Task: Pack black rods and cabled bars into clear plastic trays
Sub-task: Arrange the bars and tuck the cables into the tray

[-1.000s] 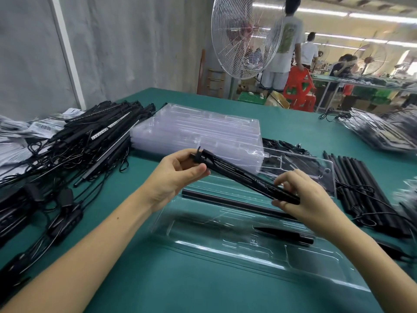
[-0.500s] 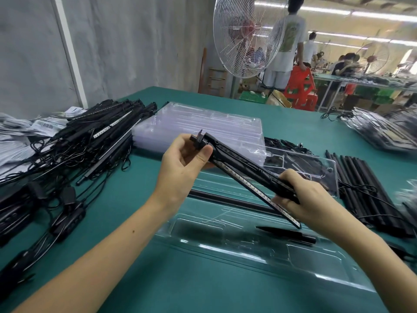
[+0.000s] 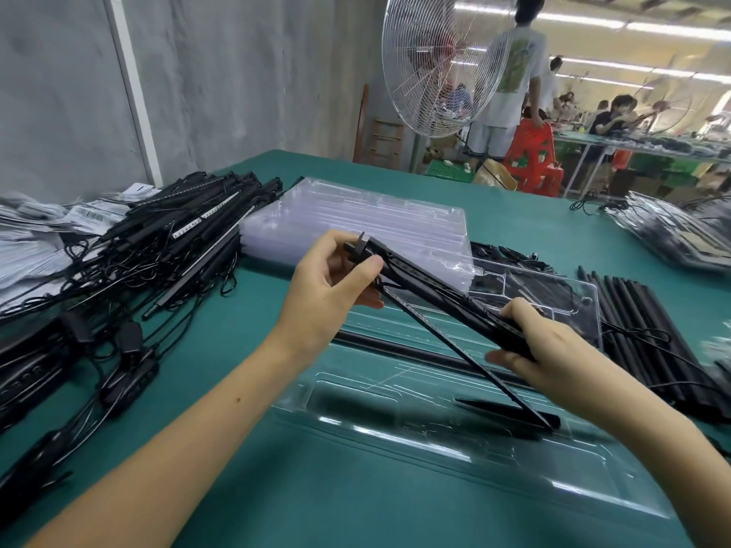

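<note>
A grey wall (image 3: 237,73) backs the green table (image 3: 316,488), a wire-caged fan (image 3: 443,65) stands beyond, and strip lights (image 3: 585,21) line the ceiling.

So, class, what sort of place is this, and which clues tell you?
Probably a factory packing floor: a stack of clear trays and a pile of cabled bars on the bench, with other workers at a long table behind.

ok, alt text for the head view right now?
The left hand and right hand hold a bundle of black bars over a clear tray on a green table; one thin bar angles down to the tray. Cabled bars lie piled left, black rods right.
</note>
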The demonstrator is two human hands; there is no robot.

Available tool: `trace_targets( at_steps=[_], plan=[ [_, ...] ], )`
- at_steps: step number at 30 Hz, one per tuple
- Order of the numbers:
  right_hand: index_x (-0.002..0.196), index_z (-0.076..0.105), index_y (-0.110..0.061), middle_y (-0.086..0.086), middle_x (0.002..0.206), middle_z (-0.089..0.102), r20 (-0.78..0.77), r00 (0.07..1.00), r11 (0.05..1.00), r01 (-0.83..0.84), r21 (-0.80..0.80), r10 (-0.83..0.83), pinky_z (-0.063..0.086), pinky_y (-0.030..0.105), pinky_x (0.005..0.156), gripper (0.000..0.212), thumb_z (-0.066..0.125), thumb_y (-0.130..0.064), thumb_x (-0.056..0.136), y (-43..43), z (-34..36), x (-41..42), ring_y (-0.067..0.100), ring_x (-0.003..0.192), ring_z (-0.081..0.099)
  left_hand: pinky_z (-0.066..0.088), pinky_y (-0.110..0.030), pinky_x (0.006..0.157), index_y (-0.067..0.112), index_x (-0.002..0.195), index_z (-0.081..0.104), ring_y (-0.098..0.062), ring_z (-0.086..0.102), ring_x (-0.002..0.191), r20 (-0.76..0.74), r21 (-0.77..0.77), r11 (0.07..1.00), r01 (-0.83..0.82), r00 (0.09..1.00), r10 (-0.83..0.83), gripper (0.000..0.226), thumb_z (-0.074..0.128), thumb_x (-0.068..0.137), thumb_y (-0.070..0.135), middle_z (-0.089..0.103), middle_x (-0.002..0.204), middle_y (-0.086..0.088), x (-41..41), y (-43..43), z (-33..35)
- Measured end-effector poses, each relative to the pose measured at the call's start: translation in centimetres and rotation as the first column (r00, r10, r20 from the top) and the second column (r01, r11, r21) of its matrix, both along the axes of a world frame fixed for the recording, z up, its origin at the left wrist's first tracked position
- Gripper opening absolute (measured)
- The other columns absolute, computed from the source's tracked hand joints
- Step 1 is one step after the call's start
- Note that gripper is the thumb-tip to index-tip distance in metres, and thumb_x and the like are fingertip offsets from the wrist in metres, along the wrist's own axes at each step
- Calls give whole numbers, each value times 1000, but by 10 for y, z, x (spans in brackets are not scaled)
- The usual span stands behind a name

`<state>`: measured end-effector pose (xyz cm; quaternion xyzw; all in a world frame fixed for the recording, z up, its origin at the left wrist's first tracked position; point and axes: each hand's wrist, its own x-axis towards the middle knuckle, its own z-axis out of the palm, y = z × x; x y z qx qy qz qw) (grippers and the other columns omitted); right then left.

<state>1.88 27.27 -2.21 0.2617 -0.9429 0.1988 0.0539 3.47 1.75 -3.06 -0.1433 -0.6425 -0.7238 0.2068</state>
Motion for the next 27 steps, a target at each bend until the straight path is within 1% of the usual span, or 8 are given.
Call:
trace_targets(
  at_steps=[3, 6, 10, 13, 17, 21, 23, 27],
  plan=[
    [84, 32, -24, -10, 68, 49, 34, 999, 999, -19, 34, 18, 40, 11, 63, 31, 63, -19, 89, 1, 0, 0, -6, 63, 50, 58, -30, 63, 16, 101, 63, -14, 66, 68, 17, -48, 998, 51, 999, -50, 28, 60, 82, 37, 65, 72, 7, 1, -3, 3],
    [89, 32, -18, -8, 66, 48, 34, 999, 997, -30, 70, 28, 39, 15, 63, 29, 61, -22, 90, 2, 0, -1, 2, 58, 46, 58, -30, 60, 19, 97, 68, -12, 66, 68, 31, -59, 997, 49, 998, -47, 25, 58, 84, 37, 66, 72, 8, 2, -4, 4],
    [94, 34, -17, -10, 70, 49, 24, 999, 996, -26, 90, 24, 39, 14, 63, 30, 62, -26, 89, 4, 1, -1, 2, 63, 46, 56, -28, 57, 19, 94, 69, -18, 67, 65, 133, -5, 996, 89, 987, -87, 25, 63, 77, 36, 68, 74, 1, 1, -6, 5],
    [94, 31, -22, -14, 72, 46, -8, 1000, 990, -11, 137, 12, 34, 22, 60, 32, 61, -29, 89, 7, 1, -2, 14, 69, 48, 56, -26, 58, 16, 95, 70, -20, 68, 62, 228, 63, 991, 117, 965, -129, 27, 63, 75, 32, 68, 73, -5, 0, -7, 4],
    [97, 29, -22, -10, 77, 46, -70, 997, 981, 29, 190, -15, 41, 35, 68, 34, 60, -35, 89, 7, 3, 0, 25, 78, 52, 56, -23, 55, 15, 96, 72, -22, 68, 61, 354, 176, 975, 137, 915, -192, 28, 64, 73, 28, 65, 81, -7, 0, -8, 4],
    [99, 29, -24, -9, 84, 45, -155, 987, 959, 87, 270, -45, 42, 34, 67, 32, 55, -40, 90, 7, 6, 1, 25, 86, 57, 55, -22, 54, 20, 90, 76, -25, 69, 66, 451, 229, 962, 149, 860, -240, 24, 67, 71, 29, 64, 100, -5, 0, -10, 3],
    [99, 29, -25, -11, 85, 44, -163, 985, 959, 91, 267, -49, 44, 36, 69, 32, 55, -41, 90, 8, 7, 1, 26, 87, 58, 56, -23, 55, 22, 90, 77, -27, 70, 69, 467, 234, 959, 158, 847, -254, 24, 67, 70, 30, 64, 108, -5, -1, -11, 2],
    [95, 31, -26, -15, 80, 45, -77, 997, 977, 40, 208, -25, 45, 36, 72, 31, 60, -35, 89, 11, 4, -3, 23, 83, 55, 56, -23, 58, 17, 97, 74, -24, 72, 75, 477, 207, 950, 235, 823, -308, 30, 64, 74, 34, 72, 100, -4, -3, -13, 2]
  ],
)
